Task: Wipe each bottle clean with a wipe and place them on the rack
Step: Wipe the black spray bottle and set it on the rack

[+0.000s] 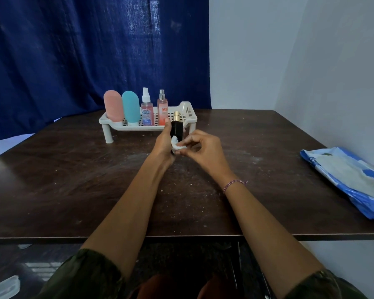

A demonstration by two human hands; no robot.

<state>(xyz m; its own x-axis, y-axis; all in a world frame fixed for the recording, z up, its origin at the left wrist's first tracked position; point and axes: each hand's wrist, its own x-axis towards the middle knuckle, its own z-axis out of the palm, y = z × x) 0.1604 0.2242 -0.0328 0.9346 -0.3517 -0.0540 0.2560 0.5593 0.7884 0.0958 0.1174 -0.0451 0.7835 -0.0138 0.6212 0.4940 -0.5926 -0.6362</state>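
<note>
Wiping what looks like the last bottle, mid-frame, just in front of the rack.
The left grip [163, 143] wraps round the black bottle [177, 129], held upright above the desk [73, 180]. The right grip [205, 151] pinches a balled wipe [177, 146] against its lower side. Four bottles [130, 106] stand on the rack [188, 108], upper middle, with space at its right end. The bottle's far face is hidden, so possibly unwiped. Next: finish rubbing, then set it upright in that space, clear of its neighbour.

black bottle [177, 130] (gold cap), blue curtain [73, 50]
</note>
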